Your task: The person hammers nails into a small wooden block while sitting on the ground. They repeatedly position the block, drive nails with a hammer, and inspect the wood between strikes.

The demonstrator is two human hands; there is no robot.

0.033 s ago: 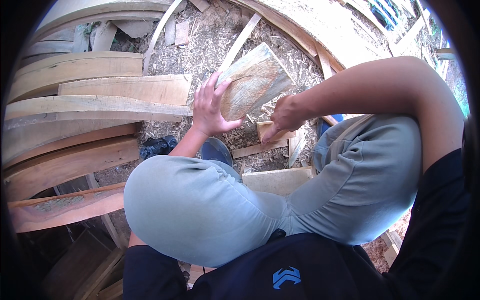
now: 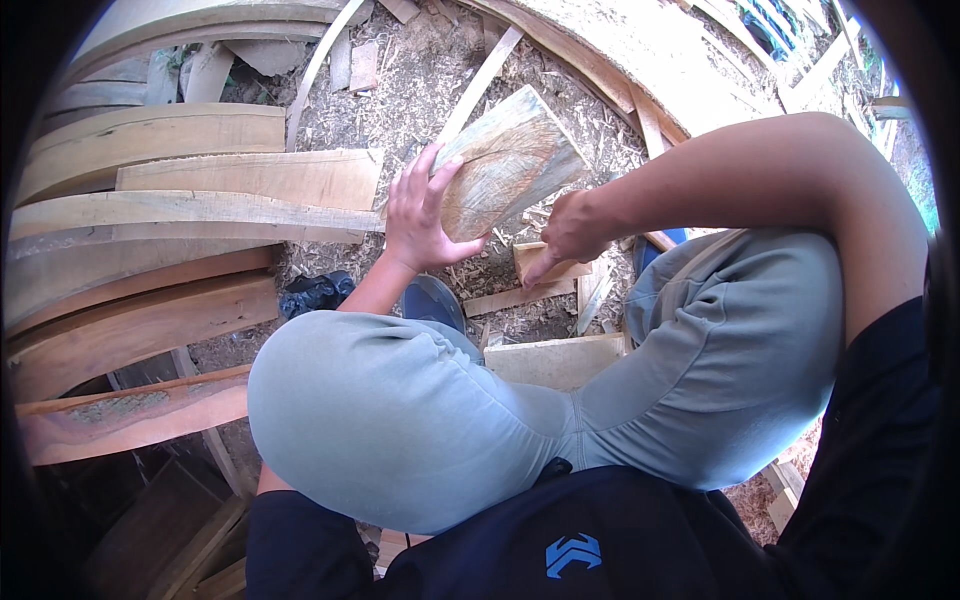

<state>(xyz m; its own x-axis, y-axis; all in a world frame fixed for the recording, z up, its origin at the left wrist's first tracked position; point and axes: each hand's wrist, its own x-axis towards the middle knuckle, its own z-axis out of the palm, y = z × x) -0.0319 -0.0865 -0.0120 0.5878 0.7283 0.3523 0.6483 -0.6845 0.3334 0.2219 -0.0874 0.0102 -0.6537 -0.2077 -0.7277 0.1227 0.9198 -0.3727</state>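
Person crouched, knees in grey trousers (image 2: 400,420) nearest. Small offcut (image 2: 548,262) on the sawdust-strewn ground (image 2: 420,90) under the right hand (image 2: 572,232); fingers curled, grip cannot be told. Left hand (image 2: 420,215) spread wide, palm flat against the edge of a weathered wood block (image 2: 505,165), held tilted above the ground. Planks (image 2: 200,185) stacked to the left, beyond.
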